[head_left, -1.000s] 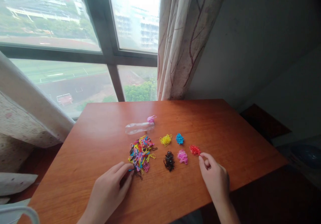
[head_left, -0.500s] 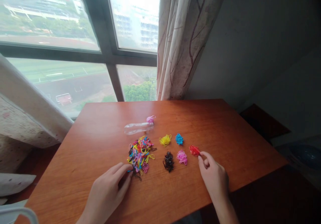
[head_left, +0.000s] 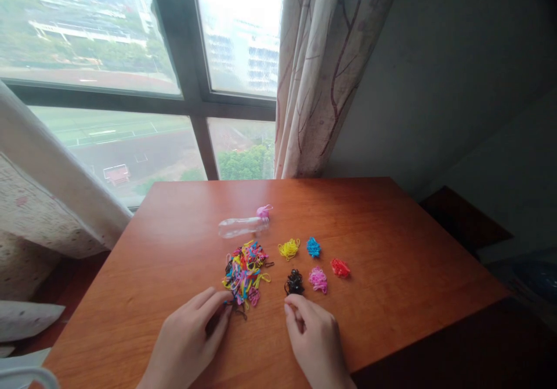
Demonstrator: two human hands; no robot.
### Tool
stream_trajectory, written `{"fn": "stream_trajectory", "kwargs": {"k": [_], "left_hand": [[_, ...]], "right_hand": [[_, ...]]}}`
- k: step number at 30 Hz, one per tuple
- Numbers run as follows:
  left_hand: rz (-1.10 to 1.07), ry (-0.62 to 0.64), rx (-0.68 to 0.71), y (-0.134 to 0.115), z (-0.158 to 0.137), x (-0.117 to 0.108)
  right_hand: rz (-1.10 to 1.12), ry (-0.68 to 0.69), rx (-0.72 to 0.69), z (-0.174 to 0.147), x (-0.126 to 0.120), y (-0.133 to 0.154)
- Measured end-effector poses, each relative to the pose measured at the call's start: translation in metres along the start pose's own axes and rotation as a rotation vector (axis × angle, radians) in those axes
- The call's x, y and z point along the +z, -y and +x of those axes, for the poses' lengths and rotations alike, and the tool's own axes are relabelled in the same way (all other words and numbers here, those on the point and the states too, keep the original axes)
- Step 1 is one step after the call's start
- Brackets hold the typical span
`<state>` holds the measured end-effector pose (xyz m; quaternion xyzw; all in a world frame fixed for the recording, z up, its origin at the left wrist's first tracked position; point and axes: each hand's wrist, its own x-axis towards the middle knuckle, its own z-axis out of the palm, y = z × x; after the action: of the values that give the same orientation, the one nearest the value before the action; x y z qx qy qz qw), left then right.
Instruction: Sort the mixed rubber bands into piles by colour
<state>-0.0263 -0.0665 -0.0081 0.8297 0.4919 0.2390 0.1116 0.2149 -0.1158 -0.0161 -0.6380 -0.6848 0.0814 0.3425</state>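
Observation:
A mixed heap of small coloured rubber bands (head_left: pixel 246 270) lies on the table, with my left hand (head_left: pixel 191 328) at its near left edge. The thumb and fingertips pinch dark bands there, partly hidden. Just in front of the small black pile of rubber bands (head_left: pixel 295 281) is my right hand (head_left: pixel 313 331). Its thumb and index finger are closed together at the pile's near edge; what is between them is hidden. Beside it lie a pink pile (head_left: pixel 318 280), a red pile (head_left: pixel 340 268), a blue pile (head_left: pixel 313 247) and a yellow pile (head_left: pixel 289 248).
Behind the heap, a clear plastic bottle (head_left: pixel 241 227) lies on its side, with a pink loop-topped piece (head_left: pixel 263 211) by its neck. The wooden table (head_left: pixel 391 232) ends at a window (head_left: pixel 237 104) and a curtain (head_left: pixel 322 75).
My right hand has left the red pile and moved left to the black one. My left hand stays at the mixed heap. The view has shifted slightly.

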Motion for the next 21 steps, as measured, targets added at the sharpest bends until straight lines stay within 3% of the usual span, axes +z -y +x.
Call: {"fn": "stream_trajectory", "kwargs": {"k": [7,12,21], "left_hand": [[-0.084,-0.008,0.053,-0.013,0.004,-0.002],[0.001,-0.085,0.048,-0.024,0.011,0.002],[0.194,0.073,0.005,-0.033,0.021,0.015]], "right_hand": [[0.029,0.093,-0.062,-0.004,0.015,0.014],[0.058,0.118,-0.051,-0.004,0.016,0.012],[0.059,0.133,-0.052,-0.004,0.014,0.013]]}}
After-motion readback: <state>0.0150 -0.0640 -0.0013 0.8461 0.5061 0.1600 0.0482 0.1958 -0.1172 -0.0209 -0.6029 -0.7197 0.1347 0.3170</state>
